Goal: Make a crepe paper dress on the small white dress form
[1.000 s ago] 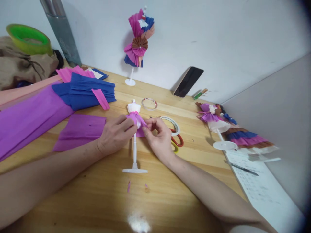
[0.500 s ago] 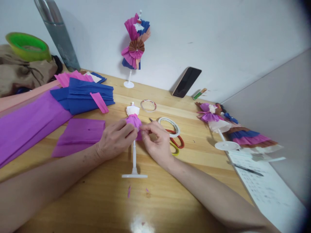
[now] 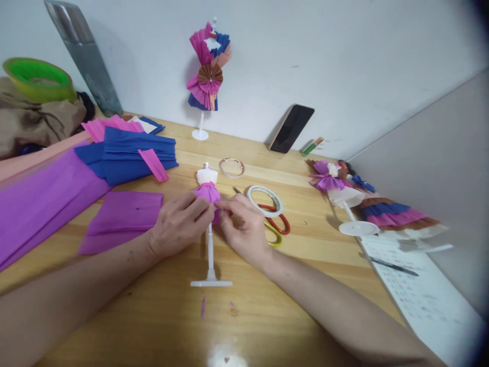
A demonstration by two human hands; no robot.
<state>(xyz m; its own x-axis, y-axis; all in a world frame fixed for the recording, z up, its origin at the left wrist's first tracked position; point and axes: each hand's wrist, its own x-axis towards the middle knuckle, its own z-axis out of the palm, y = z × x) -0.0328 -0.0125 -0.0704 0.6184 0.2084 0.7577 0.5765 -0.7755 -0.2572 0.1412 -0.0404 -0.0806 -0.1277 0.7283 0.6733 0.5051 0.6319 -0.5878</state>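
Observation:
A small white mannequin [image 3: 207, 177] on a stand stands upright on the table, dressed in a purple crepe paper skirt [image 3: 208, 191] with a pink waistband. My left hand [image 3: 183, 218] is closed at the skirt's left and lower front, its fingers curled over the paper. From the right, my right hand [image 3: 243, 224] pinches the skirt's edge between thumb and forefinger. Both sets of fingertips nearly meet and hide the lower skirt. Below them show the white pole and the flat stand base [image 3: 211, 283].
Purple crepe paper [image 3: 122, 216] and folded blue paper [image 3: 137, 153] lie left. A tape roll [image 3: 264, 200] and scissors [image 3: 280, 224] are right of my right hand. Behind stand a dressed mannequin [image 3: 209, 74] and a phone [image 3: 292, 129]; another doll stand [image 3: 357, 228] is at far right.
My right fingertips have shifted slightly left along the skirt, closer to my left hand. The view has tilted a little; the mannequin stays in place.

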